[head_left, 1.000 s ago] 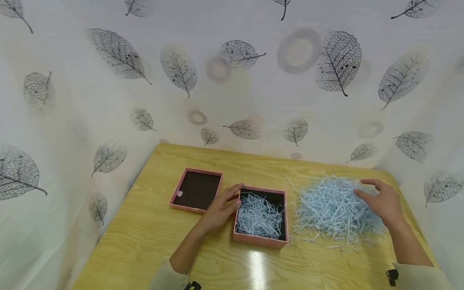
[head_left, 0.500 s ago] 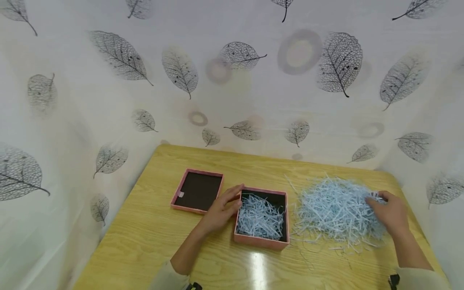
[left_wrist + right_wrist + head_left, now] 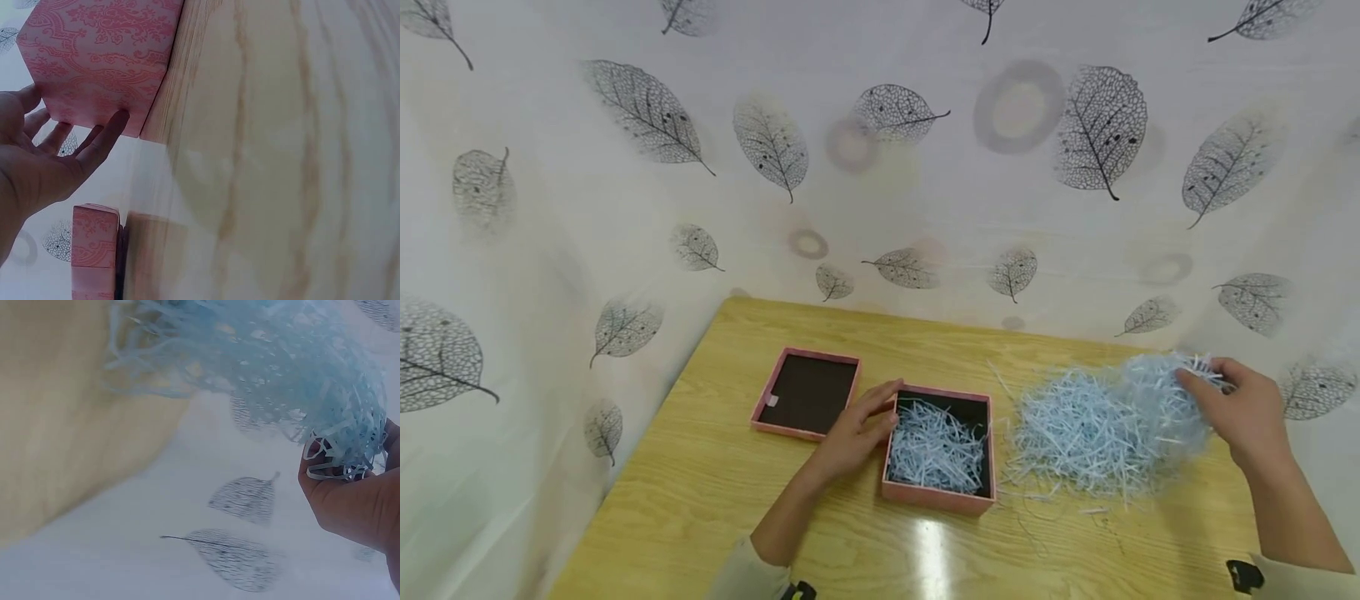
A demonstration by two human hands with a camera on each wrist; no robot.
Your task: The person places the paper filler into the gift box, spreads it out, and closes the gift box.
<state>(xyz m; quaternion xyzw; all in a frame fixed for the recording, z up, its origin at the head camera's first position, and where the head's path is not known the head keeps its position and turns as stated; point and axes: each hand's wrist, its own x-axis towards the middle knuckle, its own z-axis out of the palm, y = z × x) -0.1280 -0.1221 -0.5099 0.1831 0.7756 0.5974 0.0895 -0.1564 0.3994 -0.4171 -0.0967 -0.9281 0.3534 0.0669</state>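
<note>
Light blue shredded paper (image 3: 1078,433) lies heaped on the right of the table. My right hand (image 3: 1247,408) pinches a clump of it, raised at the heap's right side; in the right wrist view strands (image 3: 281,362) trail from the curled fingers of that hand (image 3: 350,494). A pink box (image 3: 936,498) with a dark inside stands at mid-table, partly filled with the same paper (image 3: 936,450). Against its left wall rests my left hand (image 3: 850,437), fingers extended. The left wrist view has those fingertips touching the patterned box (image 3: 100,62), with the hand (image 3: 56,162) beside it.
A shallow pink lid (image 3: 812,393) with a dark inside lies behind and left of the box. Loose strands are scattered between the box and the heap. A leaf-patterned white curtain (image 3: 887,200) hangs around the wooden table (image 3: 700,500).
My right hand went down to the heap's right side, took hold of a clump and lifted it up and to the right. The left hand and the box have stayed put.
</note>
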